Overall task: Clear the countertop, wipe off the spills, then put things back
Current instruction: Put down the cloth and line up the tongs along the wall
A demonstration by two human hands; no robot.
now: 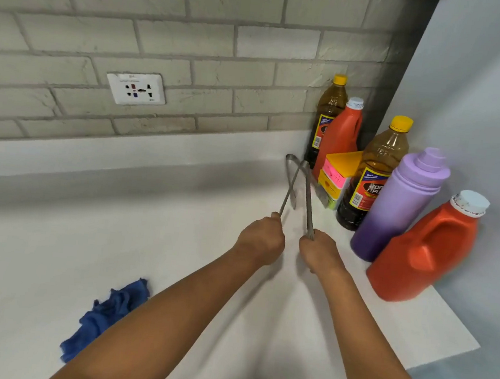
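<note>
Metal tongs (297, 183) are held over the white countertop (51, 245), their joined end pointing toward the back wall. My left hand (261, 241) grips the tip of the left arm of the tongs. My right hand (319, 252) grips the tip of the right arm. A crumpled blue cloth (105, 317) lies on the counter at the lower left, apart from both hands.
Along the right edge stand two brown bottles with yellow caps (372, 177) (327, 117), two red jugs (427, 251) (341, 134), a purple flask (401, 205) and a yellow and pink box (338, 177). A wall socket (136, 88) sits in the brick backsplash.
</note>
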